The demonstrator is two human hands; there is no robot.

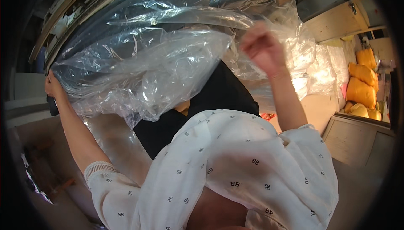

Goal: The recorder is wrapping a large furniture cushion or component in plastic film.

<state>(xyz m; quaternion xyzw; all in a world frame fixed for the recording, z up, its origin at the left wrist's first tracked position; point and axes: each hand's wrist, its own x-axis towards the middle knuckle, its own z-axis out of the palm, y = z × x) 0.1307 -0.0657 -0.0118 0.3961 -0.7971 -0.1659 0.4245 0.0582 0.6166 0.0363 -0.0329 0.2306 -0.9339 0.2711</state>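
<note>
A large heap of clear plastic film (176, 57) spreads in front of me and partly over my lap, wrinkled and shiny. At the far left, my left hand (50, 86) is closed at the film's edge, and the film draws in toward its fingers. A small dark thing (52, 106) shows just below that hand; its kind is unclear. My right hand (263, 47) is raised over the right part of the film. Its fingers look curled but are smeared by motion, and whether anything is in them does not show.
A long wooden and metal frame edge (63, 23) runs along the upper left. More bunched film (320, 66) lies to the right. Stuffed orange bags (362, 80) sit at the far right behind a pale cabinet (351, 139). A wooden board (336, 21) is at the upper right.
</note>
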